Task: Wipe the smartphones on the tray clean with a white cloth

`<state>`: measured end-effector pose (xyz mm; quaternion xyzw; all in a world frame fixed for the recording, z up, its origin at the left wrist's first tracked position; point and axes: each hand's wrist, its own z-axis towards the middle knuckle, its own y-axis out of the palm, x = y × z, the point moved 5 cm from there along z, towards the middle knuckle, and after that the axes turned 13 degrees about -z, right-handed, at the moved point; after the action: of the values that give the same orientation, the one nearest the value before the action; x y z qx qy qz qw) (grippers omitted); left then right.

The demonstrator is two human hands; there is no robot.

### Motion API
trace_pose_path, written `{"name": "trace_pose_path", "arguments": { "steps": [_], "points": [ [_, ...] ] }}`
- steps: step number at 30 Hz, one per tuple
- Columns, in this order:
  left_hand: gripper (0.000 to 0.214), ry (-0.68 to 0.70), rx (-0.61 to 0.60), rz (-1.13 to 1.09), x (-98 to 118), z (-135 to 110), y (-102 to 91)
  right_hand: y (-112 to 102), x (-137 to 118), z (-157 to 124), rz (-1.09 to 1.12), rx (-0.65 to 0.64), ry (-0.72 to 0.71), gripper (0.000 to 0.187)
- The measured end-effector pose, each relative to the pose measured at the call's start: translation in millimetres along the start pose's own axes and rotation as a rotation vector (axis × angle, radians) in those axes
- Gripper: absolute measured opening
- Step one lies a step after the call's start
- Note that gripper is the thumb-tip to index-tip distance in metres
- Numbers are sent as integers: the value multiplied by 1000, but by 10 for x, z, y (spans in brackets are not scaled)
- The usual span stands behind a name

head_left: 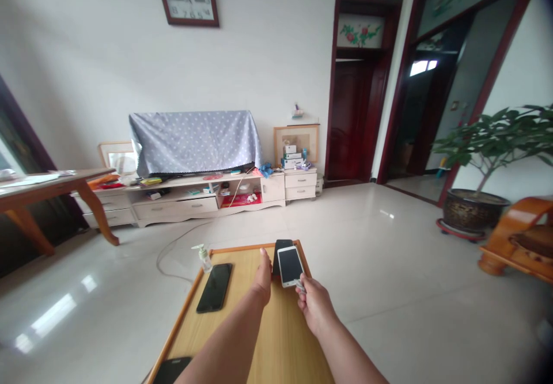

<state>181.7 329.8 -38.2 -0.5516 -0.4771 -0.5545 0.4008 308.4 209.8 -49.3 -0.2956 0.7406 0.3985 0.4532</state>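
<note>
My right hand (314, 303) is closed at the lower right corner of a white smartphone (291, 266), thumb on the corner. A small pale item (299, 285) shows at its fingertips, too small to name. The dark-screened phone is tilted and overlaps a black smartphone (277, 257) at the table's far right corner. Just left of these, my left hand (261, 277) is turned edge-on with its fingers stretched out, holding nothing visible. Another black smartphone (215, 288) lies on the left side of the wooden table (242, 263). Cut off near the bottom edge is a dark phone (171, 369).
A pump bottle (204, 257) stands at the table's far left corner. Beyond the tiled floor is a low white cabinet (177, 208) under a cloth-covered shape (196, 142). A potted plant (475, 208) and a wooden chair (518, 240) are on the right, another table (64, 182) on the left.
</note>
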Motion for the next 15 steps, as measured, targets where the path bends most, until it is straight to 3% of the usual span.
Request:
{"name": "trace_pose_path", "arguments": {
  "steps": [6, 11, 15],
  "points": [
    [92, -124, -2, -244, 20, 33, 130, 31, -29, 201, -225, 76, -34, 44],
    [82, -141, -20, -341, 49, 31, 188, -24, -160, 290, -727, 193, -287, 44],
    [79, -167, -3, -394, 50, 43, 204, 3, -217, 312, -941, 207, -428, 40]
  ]
}}
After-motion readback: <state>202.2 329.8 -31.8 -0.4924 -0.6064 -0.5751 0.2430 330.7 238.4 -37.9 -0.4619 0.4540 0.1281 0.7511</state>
